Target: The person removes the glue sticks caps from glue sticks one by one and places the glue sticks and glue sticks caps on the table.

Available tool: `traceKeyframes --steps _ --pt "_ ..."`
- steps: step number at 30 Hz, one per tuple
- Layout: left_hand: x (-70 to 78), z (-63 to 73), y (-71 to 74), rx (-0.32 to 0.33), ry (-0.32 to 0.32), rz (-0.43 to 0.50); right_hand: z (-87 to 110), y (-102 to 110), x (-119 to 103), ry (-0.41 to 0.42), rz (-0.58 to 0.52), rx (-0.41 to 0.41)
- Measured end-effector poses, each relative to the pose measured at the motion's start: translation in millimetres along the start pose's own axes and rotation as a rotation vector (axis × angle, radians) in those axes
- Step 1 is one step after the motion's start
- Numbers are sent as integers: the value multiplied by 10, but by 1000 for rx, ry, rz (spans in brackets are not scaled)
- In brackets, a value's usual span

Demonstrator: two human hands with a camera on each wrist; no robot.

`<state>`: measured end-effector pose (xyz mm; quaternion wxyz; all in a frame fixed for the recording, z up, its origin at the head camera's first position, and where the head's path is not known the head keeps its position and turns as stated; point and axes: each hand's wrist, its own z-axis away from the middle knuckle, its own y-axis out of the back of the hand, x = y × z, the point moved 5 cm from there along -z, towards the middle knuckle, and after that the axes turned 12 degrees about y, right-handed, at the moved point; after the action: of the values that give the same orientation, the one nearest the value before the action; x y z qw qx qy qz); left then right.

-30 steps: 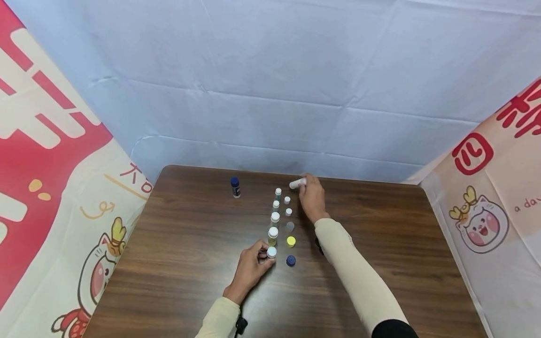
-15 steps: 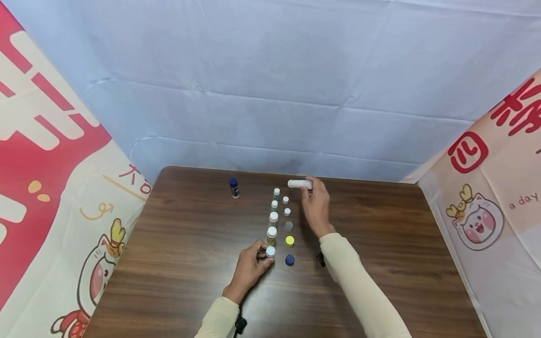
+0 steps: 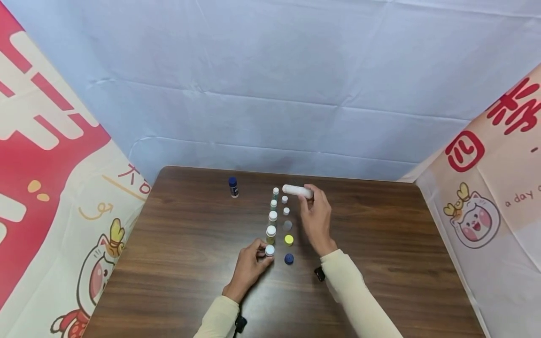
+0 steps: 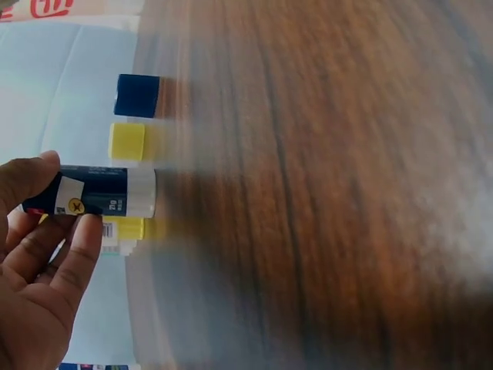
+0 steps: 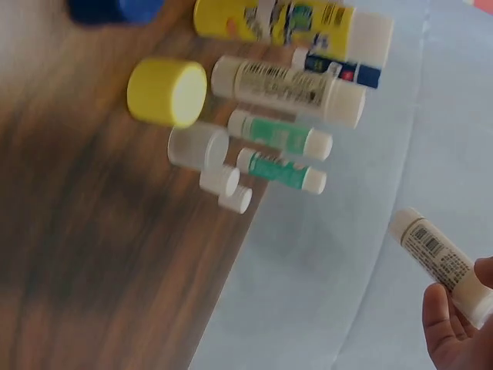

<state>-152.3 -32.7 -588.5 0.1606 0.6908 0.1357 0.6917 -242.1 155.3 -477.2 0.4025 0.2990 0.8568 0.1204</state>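
My left hand (image 3: 247,267) grips a dark-blue-labelled glue stick (image 4: 92,191) standing upright at the near end of a row. Its white top (image 3: 269,250) shows in the head view. Beyond it stand a yellow glue stick (image 5: 285,21), a white one (image 5: 281,89), and two smaller green ones (image 5: 281,135). In my right hand (image 3: 317,218), a white glue stick (image 5: 435,250) is pinched sideways near one end, above the table beyond the row. Beside the row sit a blue cap (image 3: 289,258), a yellow cap (image 3: 289,240), a translucent cap (image 3: 288,225) and two small white caps (image 3: 286,211).
A dark blue capped glue stick (image 3: 234,187) stands apart at the back left of the brown wooden table (image 3: 181,244). Light blue cloth (image 3: 262,94) hangs behind the table's back edge, with printed panels (image 3: 473,220) at both sides.
My right hand has lifted the white glue stick from near the back edge and drawn it slightly nearer. The left hand keeps holding the blue-labelled glue stick in place.
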Motion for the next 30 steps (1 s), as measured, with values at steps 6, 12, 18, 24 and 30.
traceKeyframes --steps 6,12,18,24,30 --pt "2 8 15 32 16 -28 181 88 -168 -15 -79 39" --pt "-18 45 104 97 1 -1 338 96 -266 -70 -132 30" --pt "185 65 358 332 -129 -106 425 37 -320 -128 -205 32" --pt "528 19 532 533 -311 -229 467 -41 -345 -223 -316 37" --pt "825 -35 570 524 -429 -247 461 -90 -396 -365 -507 22"
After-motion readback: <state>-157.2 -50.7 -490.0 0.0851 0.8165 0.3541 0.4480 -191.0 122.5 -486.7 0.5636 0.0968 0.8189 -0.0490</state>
